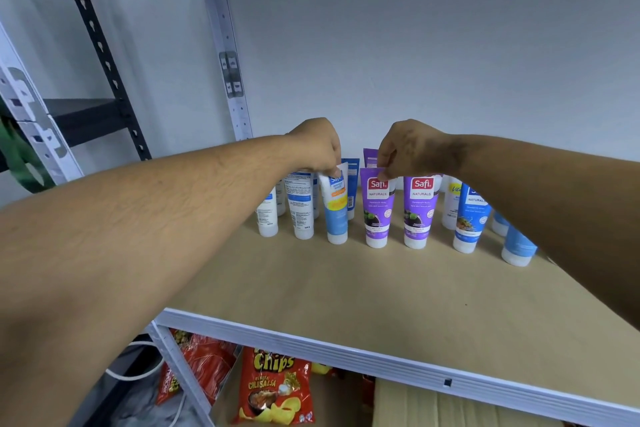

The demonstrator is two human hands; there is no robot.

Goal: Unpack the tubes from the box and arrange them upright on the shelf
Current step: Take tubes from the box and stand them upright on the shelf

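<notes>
Several tubes stand cap-down in a row on the tan shelf board (346,288). My left hand (317,146) pinches the top edge of a white and blue tube (336,211), which leans slightly. My right hand (410,149) pinches the top of a purple tube (377,211) standing upright beside it. A second purple tube (419,215) stands just to the right. White and blue tubes (299,204) stand further left, and blue ones (471,222) stand at the right, partly hidden by my right forearm. The box is not in view.
A white metal rail (381,354) edges the shelf front. Below it lie red chips bags (277,388) and a cardboard piece (433,406). A grey upright post (225,55) stands at the shelf's back left. A dark rack (93,42) stands further left.
</notes>
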